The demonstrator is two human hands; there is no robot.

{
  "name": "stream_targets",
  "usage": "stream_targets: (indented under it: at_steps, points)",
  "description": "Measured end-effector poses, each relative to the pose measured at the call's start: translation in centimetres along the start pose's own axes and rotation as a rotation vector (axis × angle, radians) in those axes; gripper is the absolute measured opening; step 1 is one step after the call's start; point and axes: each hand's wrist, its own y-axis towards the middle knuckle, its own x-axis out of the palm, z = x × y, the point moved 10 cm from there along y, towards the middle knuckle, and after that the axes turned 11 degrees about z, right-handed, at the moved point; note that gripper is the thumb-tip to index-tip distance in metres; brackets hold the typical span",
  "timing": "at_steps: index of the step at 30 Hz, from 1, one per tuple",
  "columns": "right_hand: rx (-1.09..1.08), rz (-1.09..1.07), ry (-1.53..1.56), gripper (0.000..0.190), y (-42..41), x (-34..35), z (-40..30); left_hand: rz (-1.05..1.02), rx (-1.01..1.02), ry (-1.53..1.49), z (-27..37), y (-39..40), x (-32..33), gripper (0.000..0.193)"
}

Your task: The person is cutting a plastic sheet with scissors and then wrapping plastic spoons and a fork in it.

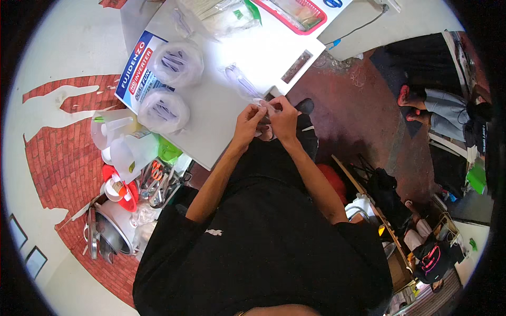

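Both my hands meet at the near edge of a white chest freezer top (207,130). My left hand (250,123) and my right hand (283,118) pinch the near end of a clear plastic bag (244,83), which lies out over the white surface. Inside the bag are slim clear or whitish pieces, perhaps plastic cutlery; glare hides their detail. To the left stand two round translucent containers (176,64) (163,111) with similar slim pieces inside.
A pink basket (325,17) and plastic packs (231,17) lie at the far side. Pitchers (132,152), utensils (158,181) and a large pot (118,227) are at left. Two people (442,106) (429,252) are at right, beyond a wooden-edged shelf (371,205).
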Motion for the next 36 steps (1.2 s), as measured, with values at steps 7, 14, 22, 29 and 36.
stream_targets:
  at_steps: [7, 14, 22, 29, 36]
  points:
    - [0.005, -0.124, 0.078, 0.015, 0.0, 1.1, 0.4, -0.011, 0.036, -0.041, 1.1, 0.0, -1.1, 0.019]
    - [-0.041, -0.242, -0.080, 0.023, -0.5, 2.1, 0.2, -0.220, -0.029, 0.112, -0.5, -0.9, -1.2, 0.023]
    - [-0.100, -0.278, -0.128, 0.026, -1.4, 1.4, -1.3, -0.078, -0.244, -0.230, -0.6, 0.9, -2.8, 0.034]
    - [-0.083, -0.253, -0.012, 0.025, -1.6, 0.8, -0.5, -0.033, -0.156, -0.023, 0.6, 1.6, -1.8, 0.037]
    - [-0.043, -0.230, -0.041, 0.028, -1.3, 0.7, -0.6, -0.075, -0.279, -0.285, 0.3, 2.3, -0.8, 0.042]
